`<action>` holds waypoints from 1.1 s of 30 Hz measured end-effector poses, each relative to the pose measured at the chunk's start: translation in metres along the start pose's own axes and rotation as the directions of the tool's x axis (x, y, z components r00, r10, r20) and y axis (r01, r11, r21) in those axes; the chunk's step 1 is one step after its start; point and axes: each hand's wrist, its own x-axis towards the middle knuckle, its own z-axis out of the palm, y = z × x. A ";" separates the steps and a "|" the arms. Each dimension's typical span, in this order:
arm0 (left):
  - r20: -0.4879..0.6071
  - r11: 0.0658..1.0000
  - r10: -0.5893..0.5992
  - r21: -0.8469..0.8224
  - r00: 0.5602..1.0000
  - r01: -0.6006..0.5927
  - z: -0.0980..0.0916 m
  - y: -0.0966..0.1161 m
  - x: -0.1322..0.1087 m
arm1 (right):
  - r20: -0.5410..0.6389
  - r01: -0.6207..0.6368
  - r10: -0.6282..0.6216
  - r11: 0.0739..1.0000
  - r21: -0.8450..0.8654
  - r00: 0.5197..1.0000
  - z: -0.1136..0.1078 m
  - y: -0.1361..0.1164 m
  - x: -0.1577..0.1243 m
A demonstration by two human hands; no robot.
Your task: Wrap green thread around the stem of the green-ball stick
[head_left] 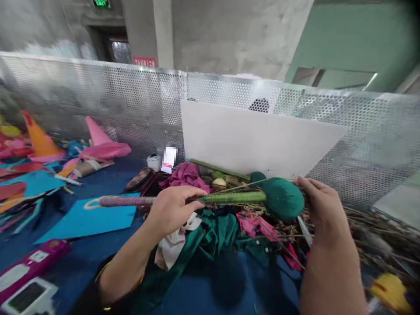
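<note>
A mallet-like stick (234,197) lies level across the head view, wrapped in green at the right and faded pink at the left, with a loop at its left end. Its round head, a dark green cloth-covered ball (284,199), is at the right end. My left hand (173,205) is closed around the stick's middle. Beside the ball, my right hand (323,203) pinches the end of a thin green strand (241,187), which stretches back over the ball towards my left hand. Below are crumpled green cloth (219,227) and pink cloth scraps (259,224).
A white board (256,135) leans on a perforated metal screen (138,96) behind. Dry stems (367,232) lie at right. Blue sheet (98,218), pink hat-shaped piece (105,144), orange cone (41,135), magenta device (36,260) and white device (28,297) are on the left.
</note>
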 end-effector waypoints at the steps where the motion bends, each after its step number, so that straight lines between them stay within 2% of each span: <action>1: 0.003 0.999 -0.037 -0.026 0.999 0.037 0.000 0.001 -0.001 | -0.014 0.014 -0.014 1.000 -0.012 1.000 0.001 0.002 0.001; 6: 0.042 0.942 -0.176 -0.283 0.984 0.181 0.005 0.010 -0.005 | 0.018 0.096 -0.094 0.981 -0.168 0.995 0.015 0.005 0.001; 8: 0.066 0.880 -0.209 -0.423 0.976 0.217 0.010 0.014 -0.005 | 0.094 0.144 -0.124 0.961 -0.237 0.988 0.030 0.000 -0.006; 10: 0.097 0.807 -0.239 -0.533 0.966 0.253 0.015 0.017 -0.006 | 0.218 0.207 -0.152 0.944 -0.258 0.964 0.050 -0.008 -0.018; 12: 0.135 0.744 -0.261 -0.603 0.956 0.288 0.018 0.017 -0.006 | 0.411 0.301 -0.200 0.933 -0.197 0.889 0.072 -0.018 -0.036; 13: 0.153 0.717 -0.268 -0.627 0.951 0.303 0.019 0.017 -0.006 | 0.521 0.348 -0.233 0.928 -0.133 0.821 0.083 -0.023 -0.047; 14: 0.166 0.694 -0.271 -0.649 0.948 0.312 0.020 0.016 -0.006 | 0.623 0.389 -0.282 0.920 -0.040 0.730 0.093 -0.027 -0.058; 15: 0.176 0.672 -0.273 -0.669 0.946 0.318 0.020 0.014 -0.005 | 0.685 0.403 -0.318 0.915 0.040 0.655 0.101 -0.031 -0.068; 16: 0.179 0.652 -0.274 -0.688 0.945 0.319 0.020 0.012 -0.005 | 0.729 0.398 -0.342 0.912 0.104 0.593 0.108 -0.033 -0.078; 17: 0.177 0.634 -0.275 -0.706 0.945 0.317 0.020 0.011 -0.004 | 0.752 0.381 -0.349 0.914 0.140 0.559 0.114 -0.035 -0.086; 20: 0.179 0.583 -0.265 -0.753 0.947 0.306 0.020 0.006 -0.003 | 0.774 0.327 -0.296 0.937 0.121 0.560 0.120 -0.038 -0.102; 23: 0.183 0.562 -0.253 -0.771 0.950 0.299 0.019 0.003 -0.003 | 0.747 0.323 -0.246 0.945 0.044 0.617 0.118 -0.041 -0.106; 25: 0.178 0.572 -0.251 -0.766 0.951 0.294 0.019 0.003 -0.004 | 0.691 0.365 -0.293 0.930 0.046 0.661 0.113 -0.044 -0.107; 27: 0.176 0.574 -0.247 -0.765 0.953 0.290 0.020 0.005 -0.005 | 0.594 0.441 -0.422 0.889 0.123 0.685 0.111 -0.046 -0.110; 29: 0.169 0.563 -0.251 -0.775 0.953 0.286 0.022 0.007 -0.005 | 0.506 0.470 -0.526 0.848 0.247 0.684 0.111 -0.047 -0.114; 31: 0.162 0.540 -0.261 -0.793 0.952 0.282 0.024 0.010 -0.004 | 0.484 0.406 -0.573 0.816 0.412 0.661 0.117 -0.044 -0.120; 33: 0.150 0.513 -0.277 -0.812 0.949 0.278 0.024 0.012 -0.003 | 0.496 0.286 -0.599 0.772 0.568 0.629 0.125 -0.039 -0.125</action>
